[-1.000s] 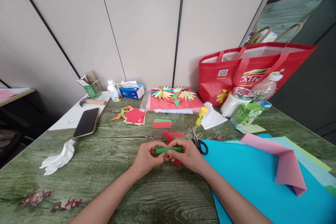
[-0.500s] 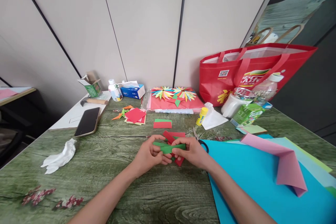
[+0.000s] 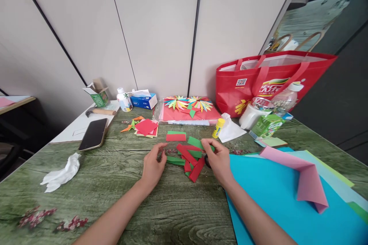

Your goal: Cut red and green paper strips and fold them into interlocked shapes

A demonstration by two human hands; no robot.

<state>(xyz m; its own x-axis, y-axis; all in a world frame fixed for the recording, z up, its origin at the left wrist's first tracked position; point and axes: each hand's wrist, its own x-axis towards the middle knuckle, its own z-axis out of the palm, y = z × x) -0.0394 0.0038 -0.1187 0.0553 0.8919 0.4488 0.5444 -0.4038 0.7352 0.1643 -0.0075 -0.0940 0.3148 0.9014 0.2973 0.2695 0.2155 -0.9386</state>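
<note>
Between my hands on the green wood-pattern table lies a small pile of red and green folded paper strips [image 3: 189, 157]. My left hand [image 3: 153, 162] hovers at the pile's left edge. Its fingers are loosely apart and hold nothing, and its thumb is just beside a green folded strip [image 3: 175, 160] lying flat. My right hand [image 3: 217, 157] is at the pile's right side. Its thumb and fingers pinch the corner of a green paper piece [image 3: 196, 142] at the top of the pile. The hand covers most of the scissors.
Large blue sheet [image 3: 276, 195] with a bent pink sheet [image 3: 304, 176] lies at right. Behind are a glue stick [image 3: 218, 128], red bag [image 3: 267, 80], paper stars [image 3: 188, 103], red-green rectangle [image 3: 176, 136], paper squares [image 3: 146, 127], phone [image 3: 93, 134] and crumpled tissue [image 3: 61, 172].
My hands have moved apart and away from me. The green strip that both hands held now lies on the table by my left thumb, and my right hand has reached to a green piece on the pile.
</note>
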